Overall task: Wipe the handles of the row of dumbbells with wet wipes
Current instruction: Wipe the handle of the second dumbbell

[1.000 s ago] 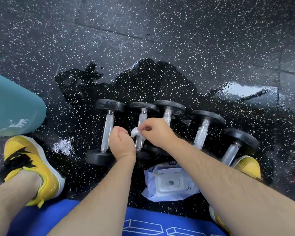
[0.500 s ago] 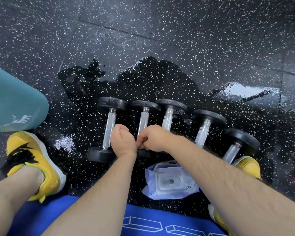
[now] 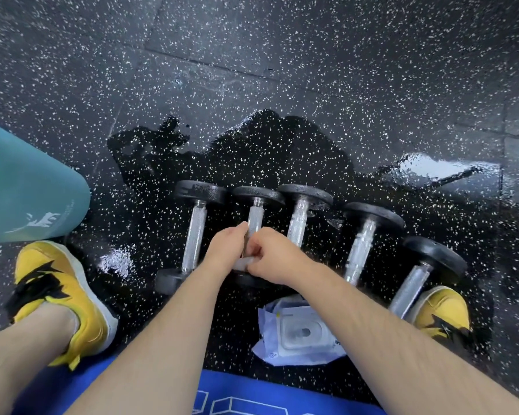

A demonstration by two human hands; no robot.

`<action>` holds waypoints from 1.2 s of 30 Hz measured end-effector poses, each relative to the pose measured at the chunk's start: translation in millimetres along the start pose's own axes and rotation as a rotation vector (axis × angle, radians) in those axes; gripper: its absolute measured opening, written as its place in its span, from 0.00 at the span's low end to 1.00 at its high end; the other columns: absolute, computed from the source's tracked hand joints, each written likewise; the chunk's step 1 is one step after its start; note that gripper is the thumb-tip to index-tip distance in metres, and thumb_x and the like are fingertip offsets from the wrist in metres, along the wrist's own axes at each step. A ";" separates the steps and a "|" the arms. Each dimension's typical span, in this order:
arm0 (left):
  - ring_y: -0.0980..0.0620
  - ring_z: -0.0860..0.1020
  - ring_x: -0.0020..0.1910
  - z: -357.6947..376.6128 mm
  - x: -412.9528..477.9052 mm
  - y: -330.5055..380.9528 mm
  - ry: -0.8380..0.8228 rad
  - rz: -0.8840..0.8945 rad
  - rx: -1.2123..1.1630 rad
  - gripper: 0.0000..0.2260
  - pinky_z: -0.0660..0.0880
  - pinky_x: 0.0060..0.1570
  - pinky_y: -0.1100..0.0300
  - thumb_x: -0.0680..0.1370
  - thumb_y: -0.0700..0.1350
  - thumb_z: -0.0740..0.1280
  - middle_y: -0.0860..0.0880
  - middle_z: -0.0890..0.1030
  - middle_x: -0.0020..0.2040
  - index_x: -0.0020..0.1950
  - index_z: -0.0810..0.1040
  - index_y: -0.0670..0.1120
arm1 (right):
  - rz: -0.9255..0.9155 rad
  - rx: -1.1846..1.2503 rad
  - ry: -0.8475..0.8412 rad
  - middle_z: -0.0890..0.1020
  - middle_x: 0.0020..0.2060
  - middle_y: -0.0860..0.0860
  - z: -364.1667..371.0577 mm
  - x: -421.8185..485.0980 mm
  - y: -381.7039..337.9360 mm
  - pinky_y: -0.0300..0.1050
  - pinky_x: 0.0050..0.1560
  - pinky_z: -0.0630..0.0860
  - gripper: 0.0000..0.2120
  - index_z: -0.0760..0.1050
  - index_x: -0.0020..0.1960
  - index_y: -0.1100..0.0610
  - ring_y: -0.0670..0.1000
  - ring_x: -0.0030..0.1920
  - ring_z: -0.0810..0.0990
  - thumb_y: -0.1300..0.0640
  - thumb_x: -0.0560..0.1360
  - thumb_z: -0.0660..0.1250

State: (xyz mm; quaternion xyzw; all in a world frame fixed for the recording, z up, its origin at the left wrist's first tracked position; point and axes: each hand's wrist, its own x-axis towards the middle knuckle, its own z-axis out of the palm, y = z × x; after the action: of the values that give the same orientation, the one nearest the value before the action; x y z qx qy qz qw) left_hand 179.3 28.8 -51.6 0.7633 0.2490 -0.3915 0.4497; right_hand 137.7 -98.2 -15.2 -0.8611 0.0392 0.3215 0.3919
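Observation:
Several black dumbbells with chrome handles lie in a row on the speckled floor. My left hand [image 3: 226, 250] grips the handle of the second dumbbell [image 3: 255, 220] from the left, near its close end. My right hand [image 3: 270, 254] is curled beside it and pinches a white wet wipe [image 3: 242, 262] against the lower part of the same handle. Only a sliver of the wipe shows between my hands. The near weight of this dumbbell is hidden under my hands. The first dumbbell [image 3: 196, 232] lies just left; the third dumbbell [image 3: 298, 218] lies just right.
A white wet-wipe pack [image 3: 300, 332] lies on the floor below my right forearm. My yellow shoes [image 3: 62, 295] flank the row, the right shoe [image 3: 441, 313] touching the last dumbbell [image 3: 414, 280]. A teal cylinder [image 3: 27, 187] sits at left. The floor around the weights is wet.
Both hands have slid toward me along the second dumbbell's handle, uncovering its far part. The wipe, plainly visible a second ago, is now mostly hidden between my hands.

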 end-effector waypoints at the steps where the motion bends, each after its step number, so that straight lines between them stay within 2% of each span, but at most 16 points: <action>1: 0.43 0.83 0.48 -3.4 2.7 4.3 -0.059 -0.001 0.002 0.20 0.78 0.56 0.49 0.76 0.60 0.64 0.46 0.86 0.45 0.48 0.83 0.43 | -0.017 -0.016 -0.008 0.73 0.42 0.46 -1.8 -0.8 -1.6 0.45 0.43 0.75 0.07 0.75 0.38 0.50 0.48 0.40 0.74 0.52 0.70 0.73; 3: 0.47 0.79 0.39 -4.3 3.4 12.2 -0.121 0.071 0.082 0.19 0.76 0.45 0.55 0.78 0.57 0.67 0.47 0.82 0.37 0.46 0.82 0.40 | -0.056 -0.052 -0.013 0.74 0.49 0.47 -4.6 -3.0 -2.3 0.46 0.50 0.76 0.05 0.80 0.45 0.56 0.49 0.45 0.75 0.55 0.72 0.72; 5: 0.48 0.75 0.35 -0.2 1.7 14.1 -0.088 0.120 0.123 0.19 0.73 0.39 0.56 0.80 0.55 0.67 0.47 0.78 0.35 0.46 0.79 0.38 | -0.081 -0.088 -0.018 0.76 0.54 0.51 -6.0 -2.6 -0.8 0.46 0.53 0.76 0.06 0.81 0.48 0.60 0.50 0.47 0.75 0.58 0.73 0.70; 10: 0.49 0.73 0.30 -0.6 -1.5 13.2 -0.068 0.072 0.024 0.18 0.81 0.44 0.39 0.79 0.53 0.68 0.50 0.74 0.26 0.31 0.77 0.47 | -0.111 -0.080 0.030 0.78 0.55 0.53 -0.9 1.2 -1.4 0.40 0.49 0.70 0.04 0.82 0.46 0.60 0.53 0.51 0.76 0.62 0.73 0.69; 12: 0.49 0.75 0.28 -9.1 -1.7 18.7 -0.062 0.062 -0.022 0.19 0.81 0.40 0.38 0.80 0.51 0.69 0.49 0.75 0.25 0.30 0.76 0.47 | -0.126 -0.045 0.075 0.78 0.53 0.54 4.3 5.5 -6.1 0.38 0.48 0.67 0.04 0.83 0.46 0.61 0.53 0.52 0.76 0.64 0.73 0.69; 15: 0.49 0.74 0.27 -21.4 -0.6 22.0 -0.018 0.087 -0.024 0.18 0.81 0.36 0.47 0.80 0.50 0.68 0.49 0.75 0.25 0.30 0.76 0.47 | -0.121 0.006 0.121 0.78 0.51 0.54 16.2 13.4 -17.2 0.40 0.49 0.69 0.05 0.82 0.43 0.59 0.53 0.49 0.76 0.65 0.72 0.68; 18: 0.50 0.72 0.27 -24.5 0.0 23.8 0.029 0.084 -0.058 0.18 0.73 0.32 0.57 0.81 0.48 0.67 0.50 0.73 0.25 0.31 0.75 0.46 | -0.142 0.040 0.140 0.76 0.48 0.51 17.5 16.7 -21.8 0.36 0.47 0.67 0.08 0.75 0.38 0.55 0.51 0.46 0.74 0.67 0.71 0.67; 21: 0.49 0.71 0.28 -24.7 6.6 30.0 0.085 0.079 -0.123 0.18 0.70 0.35 0.58 0.80 0.49 0.67 0.50 0.73 0.26 0.32 0.73 0.46 | -0.125 0.090 0.164 0.74 0.47 0.47 5.5 19.0 -21.0 0.27 0.43 0.65 0.09 0.82 0.45 0.57 0.44 0.42 0.72 0.67 0.72 0.66; 23: 0.50 0.72 0.28 -23.1 6.1 34.4 0.093 0.071 -0.172 0.18 0.70 0.31 0.61 0.80 0.49 0.67 0.49 0.73 0.27 0.32 0.73 0.45 | -0.094 0.117 0.183 0.75 0.48 0.48 -1.3 22.5 -19.0 0.31 0.43 0.69 0.09 0.84 0.47 0.56 0.47 0.43 0.75 0.65 0.73 0.67; 25: 0.52 0.73 0.24 -20.6 2.7 35.8 0.062 0.056 -0.215 0.16 0.69 0.23 0.65 0.81 0.49 0.68 0.49 0.75 0.28 0.36 0.76 0.43 | -0.090 0.065 0.179 0.74 0.46 0.47 -3.2 25.1 -17.8 0.37 0.42 0.68 0.08 0.84 0.46 0.57 0.48 0.43 0.74 0.63 0.73 0.67; 27: 0.55 0.72 0.20 -19.5 -0.7 36.6 0.050 0.069 -0.214 0.17 0.67 0.21 0.67 0.81 0.49 0.66 0.50 0.73 0.26 0.35 0.75 0.43 | -0.079 0.009 0.176 0.73 0.43 0.45 -2.3 25.7 -15.9 0.40 0.43 0.66 0.07 0.83 0.46 0.57 0.48 0.43 0.73 0.63 0.74 0.66; 29: 0.55 0.71 0.24 -21.5 -0.5 34.1 0.050 0.115 -0.100 0.18 0.68 0.26 0.66 0.82 0.51 0.64 0.50 0.73 0.28 0.33 0.74 0.45 | -0.048 0.035 0.214 0.74 0.42 0.45 -2.0 26.3 -14.1 0.42 0.44 0.68 0.08 0.82 0.46 0.56 0.49 0.44 0.74 0.63 0.74 0.65; 31: 0.55 0.72 0.32 -23.1 -2.0 27.5 0.082 0.179 0.004 0.18 0.70 0.35 0.60 0.83 0.52 0.61 0.52 0.76 0.33 0.38 0.79 0.44 | -0.009 0.137 0.319 0.76 0.44 0.46 -7.0 30.7 -14.6 0.40 0.45 0.71 0.07 0.81 0.45 0.54 0.47 0.45 0.76 0.62 0.76 0.65; 33: 0.55 0.72 0.35 -18.8 -7.3 18.9 0.140 0.203 0.025 0.20 0.69 0.38 0.58 0.84 0.54 0.57 0.54 0.75 0.35 0.42 0.79 0.44 | 0.016 0.187 0.380 0.77 0.45 0.44 -15.5 37.1 -14.1 0.37 0.47 0.71 0.07 0.80 0.45 0.51 0.44 0.46 0.76 0.61 0.78 0.66; 34: 0.54 0.73 0.38 -15.8 -7.6 13.8 0.173 0.210 0.000 0.21 0.70 0.41 0.57 0.84 0.56 0.55 0.54 0.76 0.37 0.42 0.79 0.46 | 0.032 0.182 0.351 0.77 0.44 0.43 -20.0 38.8 -12.4 0.37 0.47 0.72 0.06 0.80 0.45 0.51 0.43 0.45 0.76 0.60 0.77 0.68; 36: 0.53 0.78 0.48 -12.4 -6.3 7.2 0.226 0.198 -0.089 0.22 0.73 0.52 0.55 0.84 0.60 0.52 0.53 0.81 0.47 0.50 0.83 0.51 | 0.088 0.164 0.206 0.79 0.39 0.41 -24.6 36.1 -8.3 0.37 0.43 0.73 0.06 0.82 0.43 0.51 0.42 0.39 0.77 0.61 0.75 0.71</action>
State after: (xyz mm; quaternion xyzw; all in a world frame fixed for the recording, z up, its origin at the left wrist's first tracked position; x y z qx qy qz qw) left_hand 185.6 36.2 -39.3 0.8027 0.2385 -0.2455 0.4884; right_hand 181.7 -103.0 -19.0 -0.8521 0.1433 0.2440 0.4403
